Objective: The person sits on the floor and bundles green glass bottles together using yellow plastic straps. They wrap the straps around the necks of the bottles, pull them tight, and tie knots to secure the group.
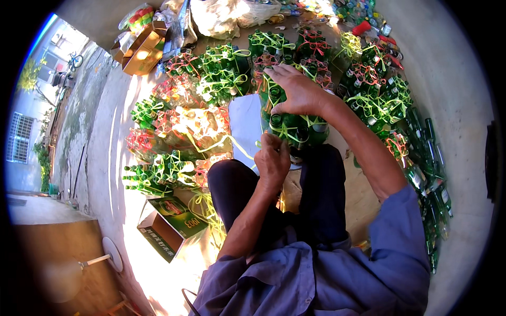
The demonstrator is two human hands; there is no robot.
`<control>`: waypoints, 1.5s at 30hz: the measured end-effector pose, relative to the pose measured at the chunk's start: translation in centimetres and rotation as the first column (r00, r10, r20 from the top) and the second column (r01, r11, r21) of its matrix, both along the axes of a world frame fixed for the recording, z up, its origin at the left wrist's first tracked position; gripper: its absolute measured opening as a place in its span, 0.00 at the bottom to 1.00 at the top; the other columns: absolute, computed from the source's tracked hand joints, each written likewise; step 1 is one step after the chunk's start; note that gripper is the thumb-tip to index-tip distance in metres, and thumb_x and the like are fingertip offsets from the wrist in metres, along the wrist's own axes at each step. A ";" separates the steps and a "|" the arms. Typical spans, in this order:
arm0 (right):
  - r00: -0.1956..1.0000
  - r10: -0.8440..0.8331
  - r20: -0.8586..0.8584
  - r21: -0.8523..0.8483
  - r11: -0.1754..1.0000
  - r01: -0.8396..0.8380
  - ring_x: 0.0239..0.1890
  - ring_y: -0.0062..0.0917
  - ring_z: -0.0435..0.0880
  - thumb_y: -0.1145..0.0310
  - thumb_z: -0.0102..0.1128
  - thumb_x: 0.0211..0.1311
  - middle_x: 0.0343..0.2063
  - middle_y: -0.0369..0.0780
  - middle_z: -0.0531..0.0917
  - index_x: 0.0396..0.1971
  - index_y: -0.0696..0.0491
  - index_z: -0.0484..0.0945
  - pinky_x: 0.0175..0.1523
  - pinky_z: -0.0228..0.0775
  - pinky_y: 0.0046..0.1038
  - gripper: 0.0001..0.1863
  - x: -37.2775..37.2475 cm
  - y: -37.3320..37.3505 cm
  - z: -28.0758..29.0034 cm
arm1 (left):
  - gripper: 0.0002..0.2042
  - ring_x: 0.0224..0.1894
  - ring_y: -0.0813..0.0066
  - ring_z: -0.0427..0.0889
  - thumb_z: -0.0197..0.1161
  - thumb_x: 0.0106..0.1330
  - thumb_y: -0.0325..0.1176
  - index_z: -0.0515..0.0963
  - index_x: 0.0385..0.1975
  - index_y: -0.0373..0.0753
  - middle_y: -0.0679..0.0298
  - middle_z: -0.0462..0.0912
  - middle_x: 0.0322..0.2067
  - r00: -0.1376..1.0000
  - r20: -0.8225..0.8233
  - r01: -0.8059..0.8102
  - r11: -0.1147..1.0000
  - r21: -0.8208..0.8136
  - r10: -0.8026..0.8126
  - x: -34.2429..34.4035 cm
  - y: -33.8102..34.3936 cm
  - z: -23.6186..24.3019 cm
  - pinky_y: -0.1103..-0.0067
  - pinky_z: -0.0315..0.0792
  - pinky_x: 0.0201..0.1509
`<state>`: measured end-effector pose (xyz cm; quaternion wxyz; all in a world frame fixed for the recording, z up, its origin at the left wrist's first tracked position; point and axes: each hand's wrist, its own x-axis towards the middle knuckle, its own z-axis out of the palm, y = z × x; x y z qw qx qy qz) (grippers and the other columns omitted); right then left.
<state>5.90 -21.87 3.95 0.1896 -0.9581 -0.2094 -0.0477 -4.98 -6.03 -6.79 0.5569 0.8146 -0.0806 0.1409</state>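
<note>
A bundle of green glass bottles (305, 134), tied at the necks with yellow-green plastic strap, stands just beyond my knees. My left hand (274, 160) is closed at the near side of this bundle, its fingers pinching a yellow-green strap (227, 141). A loose length of that strap trails off to the left. Over the far side of the bundle my right hand (301, 92) is spread, thumb and fingers apart around the bottle tops. Its fingertips lie against or very near the bottles; exact contact I cannot make out. A pale flat board (245, 124) lies left of the bundle.
Tied bottle bundles (221, 71) surround me, strapped in green or red. Loose green bottles (432, 174) lie along the right wall. An opened dark green carton (171, 224) sits at lower left near more straps. A brown cardboard box (142, 50) and plastic bags (226, 18) stand at the back.
</note>
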 end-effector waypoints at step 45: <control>0.928 0.348 0.132 -0.552 0.804 -0.223 0.68 0.39 0.69 0.47 0.72 0.49 0.43 0.41 0.84 0.34 0.54 0.83 0.69 0.55 0.51 0.24 -2.9 -1.0 1.8 | 0.13 0.14 0.74 0.77 0.61 0.61 0.30 0.71 0.17 0.33 0.59 0.78 0.14 0.880 -0.471 -0.209 0.841 -0.499 -0.060 0.3 -2.2 0.9 0.74 0.71 0.18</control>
